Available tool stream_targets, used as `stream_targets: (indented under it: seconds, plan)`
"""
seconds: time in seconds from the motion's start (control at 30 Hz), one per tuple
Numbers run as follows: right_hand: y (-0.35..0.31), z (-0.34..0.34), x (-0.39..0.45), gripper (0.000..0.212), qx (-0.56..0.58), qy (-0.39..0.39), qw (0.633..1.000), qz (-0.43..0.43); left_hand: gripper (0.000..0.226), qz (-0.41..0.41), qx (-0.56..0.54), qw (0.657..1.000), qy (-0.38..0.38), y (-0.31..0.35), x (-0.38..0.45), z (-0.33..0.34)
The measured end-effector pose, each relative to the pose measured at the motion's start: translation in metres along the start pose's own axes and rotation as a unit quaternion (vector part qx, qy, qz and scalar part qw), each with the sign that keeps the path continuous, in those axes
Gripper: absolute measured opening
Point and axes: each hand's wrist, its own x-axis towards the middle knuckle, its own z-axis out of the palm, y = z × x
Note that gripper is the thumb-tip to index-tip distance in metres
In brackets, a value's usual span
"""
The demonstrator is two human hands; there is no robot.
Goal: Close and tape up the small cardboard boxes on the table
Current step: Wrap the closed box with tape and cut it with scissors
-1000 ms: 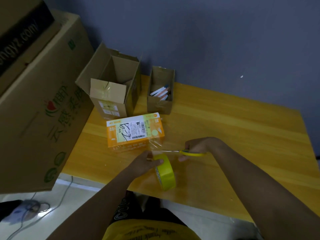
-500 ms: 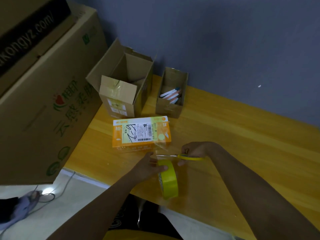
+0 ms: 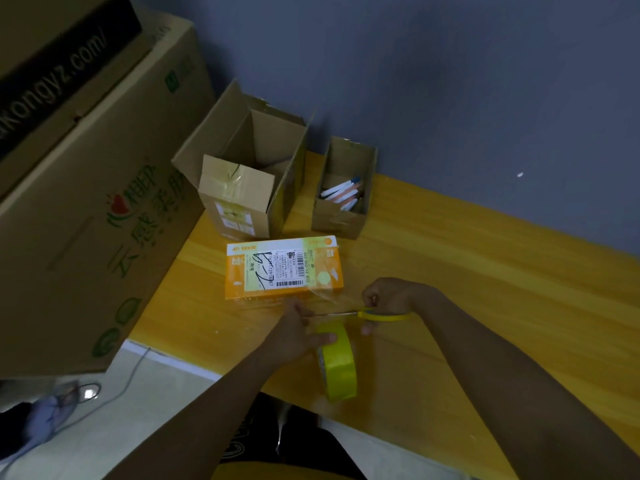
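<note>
my left hand (image 3: 294, 336) grips one roll of yellow-cored clear packing tape (image 3: 337, 362), thumb lying across its top edge, the roll standing on edge on the yellow wooden table (image 3: 485, 278) just right of my palm. my right hand (image 3: 388, 299) has its fingers curled through the handles of one pair of yellow-handled scissors (image 3: 367, 314), whose blades point left toward my left hand's fingertips. a strip of clear tape (image 3: 325, 294) stretches between my two hands, running up from the roll to the near right corner of one closed orange and white cardboard box with a shipping label (image 3: 284, 266), which lies flat just beyond my left hand. farther past that hand stand two open brown cardboard boxes: a taller open brown box with raised flaps (image 3: 246, 188), and to its right, beyond my right hand, a narrow open brown box holding several pens (image 3: 344, 192). i cannot count the pens exactly. far to the left of my left hand looms one large brown printed carton (image 3: 86, 202)
</note>
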Motion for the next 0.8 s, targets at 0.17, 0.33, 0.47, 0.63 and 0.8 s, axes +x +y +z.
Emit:
stream_targets:
  seconds: [0.17,0.33,0.47,0.63,0.8]
  plan:
    - [-0.003,0.001,-0.002,0.041,-0.005,-0.003,1.000,-0.005,0.074,0.079,0.055,0.995,-0.035,0.009,-0.001,-0.005]
    - [-0.005,0.001,-0.004,0.043,-0.010,-0.012,0.999,0.031,0.085,0.110,0.115,0.984,-0.081,0.022,0.003,-0.007]
    - [-0.004,0.002,-0.007,0.047,-0.046,-0.060,0.994,0.078,0.091,0.093,0.118,0.985,-0.083,0.027,0.003,-0.005]
    - [0.005,0.004,-0.015,0.061,-0.067,-0.127,0.982,0.120,0.098,0.079,0.106,0.987,-0.090,0.026,0.001,0.000]
    - [0.037,0.028,-0.028,0.059,-0.043,-0.017,0.979,0.200,0.097,0.076,0.107,0.987,-0.097,0.026,0.002,-0.001]
